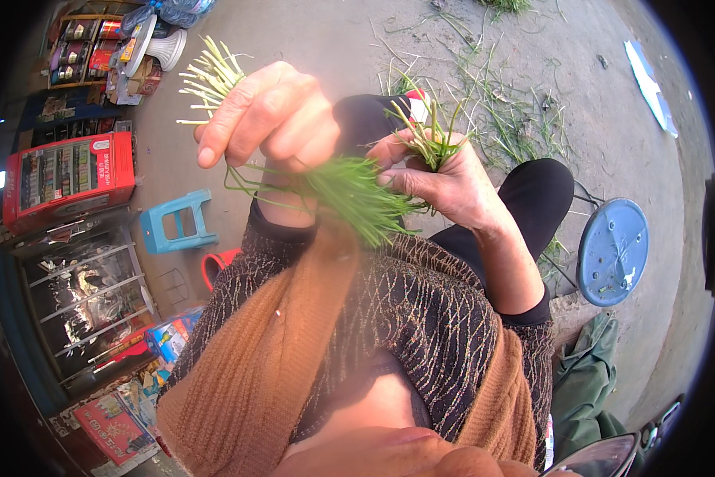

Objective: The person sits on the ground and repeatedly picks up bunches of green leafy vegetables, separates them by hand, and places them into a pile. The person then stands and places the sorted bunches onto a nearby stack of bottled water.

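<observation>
My left hand (280, 116) is closed around a thick bunch of chive-like greens. Its pale stem ends (214, 77) stick out to the upper left, and its blurred green blades (363, 200) hang out below the fist towards the right. My right hand (447, 173) pinches a smaller, untidy clump of stems (432, 143) between thumb and fingers. That thumb lies against or very near the tips of the larger bunch; I cannot tell whether they touch. Both hands are raised in front of my chest, above my bent legs (524, 197).
Loose green trimmings (512, 119) litter the concrete floor ahead, with a green heap (506, 5) farther off. To the right are a round blue stool (613, 250) and green cloth (590, 369). A light-blue plastic stool (178, 220), red bucket (217, 265) and red display case (71, 179) stand left.
</observation>
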Demonstrator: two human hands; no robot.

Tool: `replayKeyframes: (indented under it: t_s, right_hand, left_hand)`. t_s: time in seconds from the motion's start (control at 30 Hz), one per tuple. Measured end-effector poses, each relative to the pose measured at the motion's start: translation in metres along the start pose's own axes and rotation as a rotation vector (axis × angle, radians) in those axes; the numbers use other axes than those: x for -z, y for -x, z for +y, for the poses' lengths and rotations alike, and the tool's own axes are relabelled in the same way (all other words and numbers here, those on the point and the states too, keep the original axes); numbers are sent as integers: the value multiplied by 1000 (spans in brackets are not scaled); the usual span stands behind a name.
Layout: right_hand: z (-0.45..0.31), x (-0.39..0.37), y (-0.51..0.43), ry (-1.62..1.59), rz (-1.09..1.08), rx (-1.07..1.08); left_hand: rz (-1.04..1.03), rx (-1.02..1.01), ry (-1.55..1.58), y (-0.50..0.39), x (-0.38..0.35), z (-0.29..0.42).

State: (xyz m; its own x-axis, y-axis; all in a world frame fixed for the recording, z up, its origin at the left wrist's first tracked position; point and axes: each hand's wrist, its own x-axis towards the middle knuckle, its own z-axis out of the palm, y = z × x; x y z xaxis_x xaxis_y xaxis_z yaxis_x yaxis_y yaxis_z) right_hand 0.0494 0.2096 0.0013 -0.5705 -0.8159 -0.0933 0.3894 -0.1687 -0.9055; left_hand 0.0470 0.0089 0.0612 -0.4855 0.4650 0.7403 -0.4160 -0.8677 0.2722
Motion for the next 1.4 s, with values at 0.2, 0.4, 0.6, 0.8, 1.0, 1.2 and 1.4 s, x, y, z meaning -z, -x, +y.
replayKeyframes:
  t_s: [0.2, 0.4, 0.6, 0.8, 1.0, 1.2, 1.4]
  right_hand:
    - [0, -3, 1, -13, 29, 38]
    - [-2, 0, 4, 79, 49, 61]
    - [-4, 1, 6, 93, 57, 93]
    - [-3, 5, 4, 68, 58, 92]
    - [17, 19, -8, 66, 313, 169]
    - [42, 64, 0, 283, 542, -35]
    - [43, 65, 2, 82, 402, -32]
  left_hand:
    - [-8, -4, 1, -1, 2, 0]
    - [12, -11, -16, 2, 1, 2]
    - [26, -6, -20, 3, 1, 4]
    - [17, 1, -5, 0, -1, 4]
    - [36, -121, 80, -10, -14, 5]
    - [1, -170, 93, -21, -26, 12]
    - [-3, -248, 42, -19, -34, 14]
